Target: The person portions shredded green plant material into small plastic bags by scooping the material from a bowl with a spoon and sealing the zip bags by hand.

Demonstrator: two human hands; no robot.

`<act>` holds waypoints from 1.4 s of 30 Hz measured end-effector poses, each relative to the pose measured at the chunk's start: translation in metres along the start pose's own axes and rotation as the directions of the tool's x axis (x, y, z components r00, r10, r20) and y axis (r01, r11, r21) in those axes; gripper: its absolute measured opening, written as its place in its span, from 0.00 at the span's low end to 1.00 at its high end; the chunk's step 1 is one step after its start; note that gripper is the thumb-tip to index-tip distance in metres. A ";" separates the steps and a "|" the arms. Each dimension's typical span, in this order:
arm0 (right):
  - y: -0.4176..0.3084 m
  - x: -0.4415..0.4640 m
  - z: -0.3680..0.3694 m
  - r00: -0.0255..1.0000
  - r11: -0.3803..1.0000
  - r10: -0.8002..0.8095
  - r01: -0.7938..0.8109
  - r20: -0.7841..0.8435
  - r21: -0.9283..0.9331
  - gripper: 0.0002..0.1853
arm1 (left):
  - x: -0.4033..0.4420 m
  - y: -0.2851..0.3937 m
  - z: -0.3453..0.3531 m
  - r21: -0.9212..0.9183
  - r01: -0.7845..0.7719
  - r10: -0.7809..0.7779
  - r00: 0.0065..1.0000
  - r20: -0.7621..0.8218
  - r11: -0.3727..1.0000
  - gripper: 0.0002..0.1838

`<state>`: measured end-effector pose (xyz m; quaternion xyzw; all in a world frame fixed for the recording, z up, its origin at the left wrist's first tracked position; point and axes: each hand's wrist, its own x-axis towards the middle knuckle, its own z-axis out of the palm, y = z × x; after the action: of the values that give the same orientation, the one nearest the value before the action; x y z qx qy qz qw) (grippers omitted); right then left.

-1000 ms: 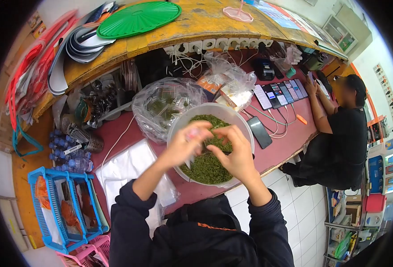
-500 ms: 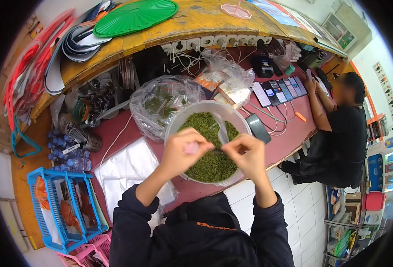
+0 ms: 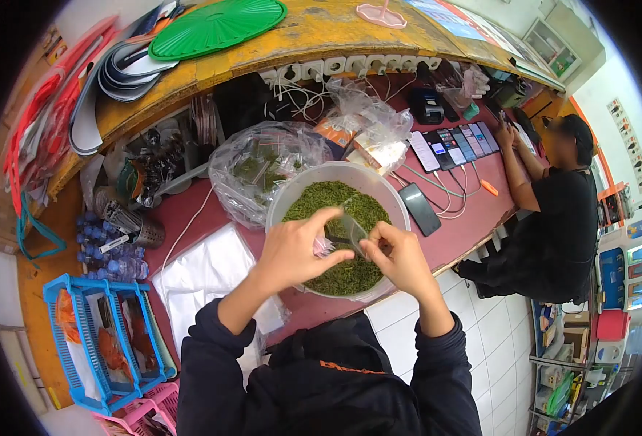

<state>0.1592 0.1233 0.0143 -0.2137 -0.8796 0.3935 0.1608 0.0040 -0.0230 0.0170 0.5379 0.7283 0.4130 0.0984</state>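
A round translucent tub (image 3: 276, 202) of chopped dry green herb (image 3: 335, 195) stands in front of me, and both hands are over it. My right hand (image 3: 401, 261) pinches a small clear plastic bag (image 3: 356, 231) between thumb and forefinger. My left hand (image 3: 290, 251) has its thumb and forefinger spread beside that bag. Its other fingers are curled around a pinkish plastic bundle (image 3: 323, 245), mostly hidden. Whether the left fingertips touch the clear bag I cannot tell.
Behind the tub lies a large clear bag (image 3: 226, 171) with green contents. White plastic sheets (image 3: 205, 265) lie left, near blue baskets (image 3: 70, 327). Several phones (image 3: 455, 149) and a dark phone (image 3: 419, 209) are on the right. A person in black (image 3: 554, 218) sits beyond.
My left thumb and forefinger have spread from a pinch. My right hand has moved slightly down and left, still pinching, and the small clear bag shows more plainly between the hands.
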 end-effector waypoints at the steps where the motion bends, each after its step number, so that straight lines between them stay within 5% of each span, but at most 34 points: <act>1: 0.002 -0.001 -0.001 0.997 0.973 0.039 -0.052 0.060 0.224 0.06 | 0.003 -0.006 -0.003 -0.005 0.022 -0.022 0.999 0.047 1.000 0.10; 2: 0.004 -0.002 -0.003 0.990 0.895 0.063 -0.113 0.129 0.432 0.06 | 0.007 -0.012 -0.006 -0.008 0.044 -0.043 0.995 0.094 0.999 0.11; 6: 0.002 0.001 -0.015 0.990 0.966 0.023 -0.059 0.142 0.252 0.10 | 0.008 -0.039 -0.002 0.192 -0.096 0.040 0.959 0.280 0.977 0.12; 8: -0.010 0.002 -0.016 0.988 0.996 -0.004 -0.010 0.153 0.089 0.12 | 0.007 -0.031 0.007 0.209 -0.134 0.119 0.989 0.086 0.969 0.19; 12: -0.018 0.004 0.001 0.997 0.998 -0.014 0.010 0.073 0.055 0.11 | 0.006 -0.015 0.020 0.031 -0.221 0.221 0.975 0.005 0.975 0.20; 14: -0.009 0.011 0.012 0.954 0.968 -0.251 0.242 -0.162 -0.074 0.11 | 0.007 -0.020 0.018 0.159 -0.235 0.248 0.966 -0.067 0.959 0.22; 16: 0.012 0.017 0.020 0.958 0.973 -0.216 0.196 -0.188 -0.121 0.08 | 0.006 -0.032 0.009 0.162 -0.229 0.251 0.960 -0.126 0.960 0.18; 19: 0.044 0.018 0.040 0.975 0.787 -0.127 0.212 0.184 -0.580 0.07 | 0.000 -0.041 -0.007 0.136 -0.068 0.094 0.976 -0.195 0.988 0.19; 23: 0.053 0.019 0.054 0.947 0.746 -0.176 0.307 0.270 -0.590 0.09 | -0.006 -0.043 -0.024 -0.067 -0.081 0.062 0.968 -0.243 0.994 0.24; 27: 0.024 0.017 0.029 0.873 0.683 -0.214 0.454 0.438 -0.572 0.05 | -0.003 -0.047 -0.027 -0.063 -0.142 0.119 0.954 -0.275 0.988 0.27; 32: 0.012 0.017 0.015 0.887 0.905 -0.088 0.261 0.453 -0.335 0.06 | 0.000 -0.047 -0.025 -0.160 -0.138 0.095 0.963 -0.251 0.977 0.31; 35: 0.018 0.019 0.004 0.958 0.938 -0.031 0.127 0.285 -0.323 0.06 | -0.001 -0.052 -0.026 -0.169 -0.131 0.085 0.963 -0.256 0.977 0.31; 42: 0.013 0.010 -0.035 0.983 0.997 0.027 -0.014 0.179 -0.077 0.06 | -0.003 -0.053 -0.017 -0.146 -0.048 0.011 0.970 -0.241 0.988 0.30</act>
<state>0.1698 0.1581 0.0277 -0.1922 -0.9026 0.3792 0.0682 -0.0414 -0.0379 -0.0104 0.4859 0.6933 0.5303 0.0441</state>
